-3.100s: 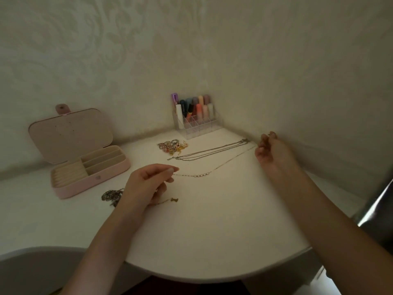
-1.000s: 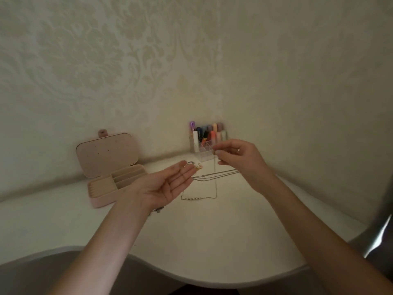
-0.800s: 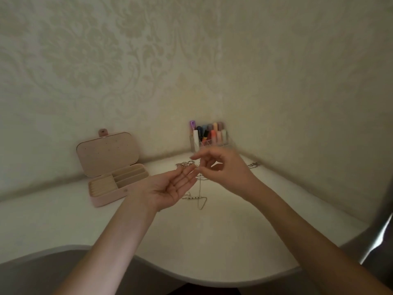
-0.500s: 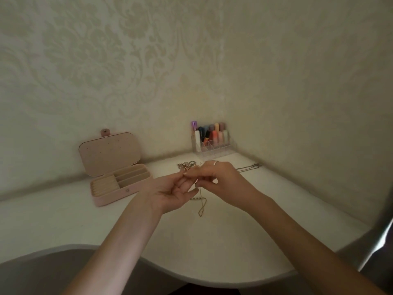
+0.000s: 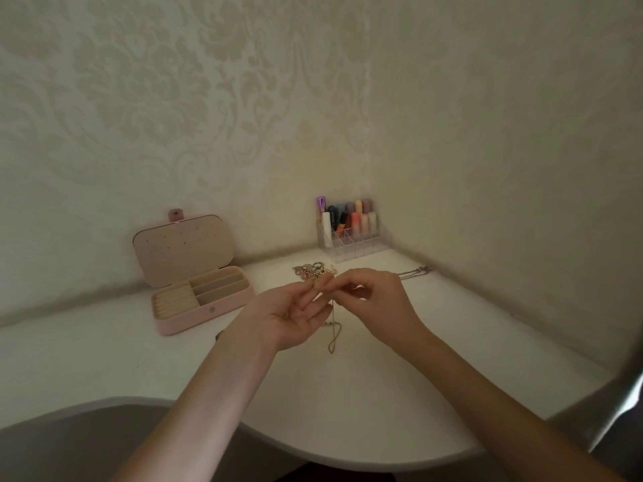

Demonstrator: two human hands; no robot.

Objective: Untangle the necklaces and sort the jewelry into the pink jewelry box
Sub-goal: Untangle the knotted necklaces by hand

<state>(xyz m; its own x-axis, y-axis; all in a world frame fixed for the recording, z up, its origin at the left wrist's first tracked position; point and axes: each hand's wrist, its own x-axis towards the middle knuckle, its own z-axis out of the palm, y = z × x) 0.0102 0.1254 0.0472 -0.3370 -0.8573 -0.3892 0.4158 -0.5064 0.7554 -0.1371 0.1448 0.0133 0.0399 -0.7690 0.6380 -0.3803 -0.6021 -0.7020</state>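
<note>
Both hands meet above the middle of the white table (image 5: 348, 405). My left hand (image 5: 292, 314) is palm up and its fingertips pinch the top of a thin gold necklace (image 5: 334, 333). My right hand (image 5: 374, 299) pinches the same chain from the right. The chain hangs down in a doubled loop between the hands. The pink jewelry box (image 5: 195, 273) stands open at the left, its lid upright and its compartments bare. A small heap of rings and earrings (image 5: 313, 270) lies behind my fingers. A dark necklace (image 5: 414, 272) lies on the table to the right.
A clear organiser with coloured lipsticks (image 5: 349, 229) stands in the wall corner at the back. Patterned walls close the table in at the back and right. The table's curved front edge runs below my forearms. A grey object (image 5: 626, 405) shows at the far right.
My right hand brought the hanging necklace to my left palm, and the left fingers closed from flat to pinch it. Earlier both hands were stretching the chain flat on the table.
</note>
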